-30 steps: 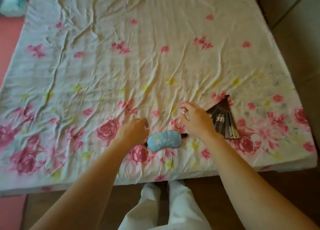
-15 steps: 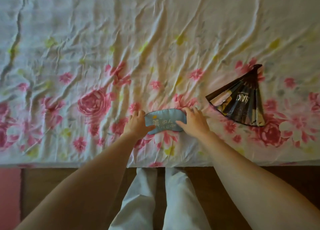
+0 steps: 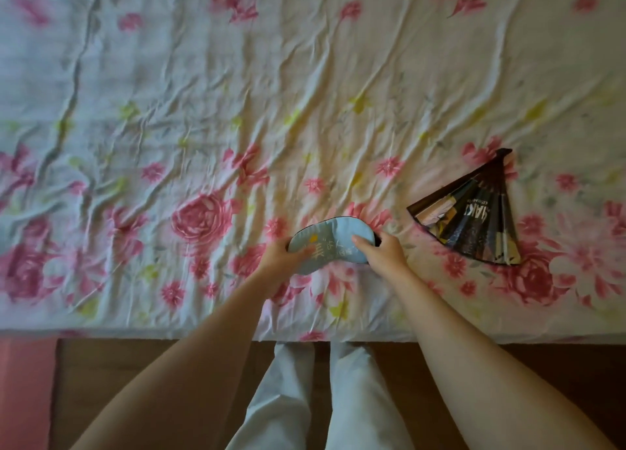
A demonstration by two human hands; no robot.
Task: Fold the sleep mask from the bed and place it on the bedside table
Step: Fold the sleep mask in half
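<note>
The sleep mask (image 3: 330,243) is picked up at both ends, near the near edge of the bed (image 3: 237,94), and it seems to be lifted a little from the flowered sheet, though I cannot tell for sure if its underside touches the cloth; the left hand (image 3: 283,263) holds the left end, with the thumb on the printed blue face and the other fingers closed under it; the right hand (image 3: 382,251) holds the right end, the fingers closed around the dark edge there. The mask is open at its full length, slightly curved, with no crease visible; so I judge that the grasp is done but the fold is not yet made. What is left, in my judgement: to bring the two ends together so that one half lies on the other, then to carry the folded mask to the bedside table, which is not in view here, so the direction cannot be told. A dark folding fan (image 3: 471,217) lies half spread on the sheet to the right, near the right hand but apart from the mask; it does not belong to the task.
</note>
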